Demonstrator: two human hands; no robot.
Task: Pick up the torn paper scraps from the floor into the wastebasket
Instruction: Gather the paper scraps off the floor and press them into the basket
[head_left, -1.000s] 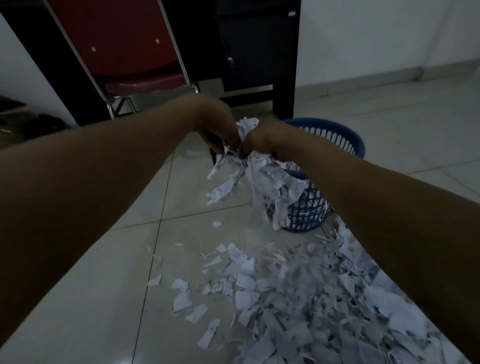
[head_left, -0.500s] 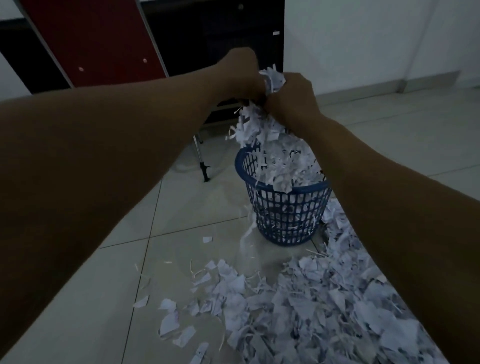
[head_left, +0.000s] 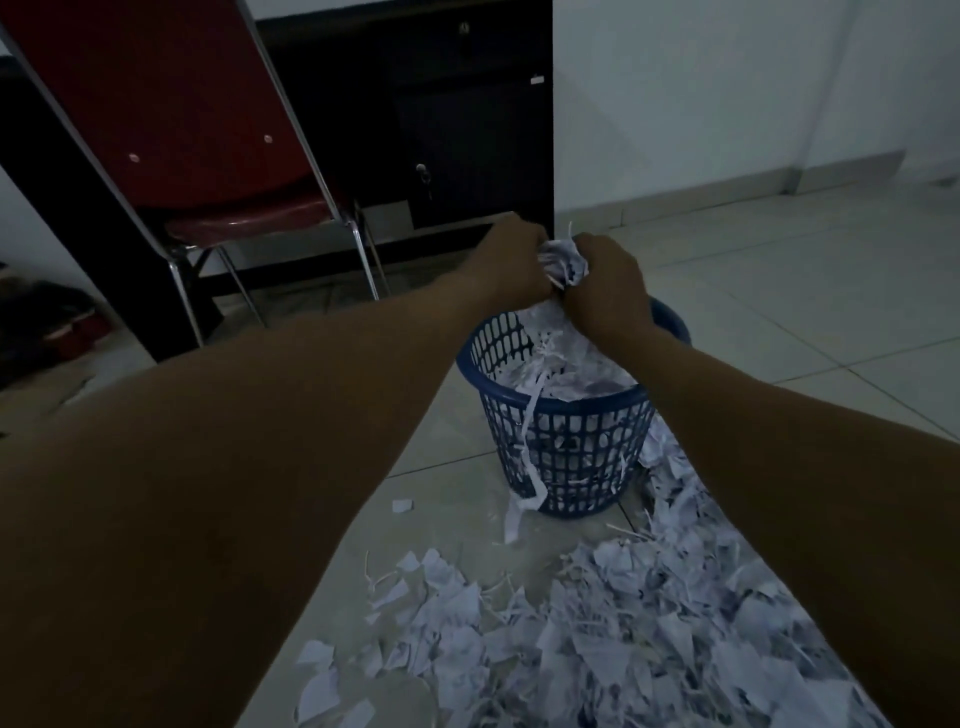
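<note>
Both of the person's arms reached out over a pale tiled floor (head_left: 779, 291), where a wide, loose heap of torn paper scraps (head_left: 597, 639) lay in front of a blue wastebasket (head_left: 566, 447). The basket was round plastic with open lattice walls, already holding white scraps, one long strip trailing over its rim to the floor. Directly above its mouth, the left hand (head_left: 511, 265) and right hand (head_left: 605, 283) were curled tight together around a crumpled bunch of paper (head_left: 563, 262). The drop would probably go best with the hands lowered close to the rim before parting, since such light, ragged pieces flutter and spill easily. Behind stood a red chair (head_left: 208, 156) with shiny metal legs and a dark cabinet (head_left: 467, 130).
</note>
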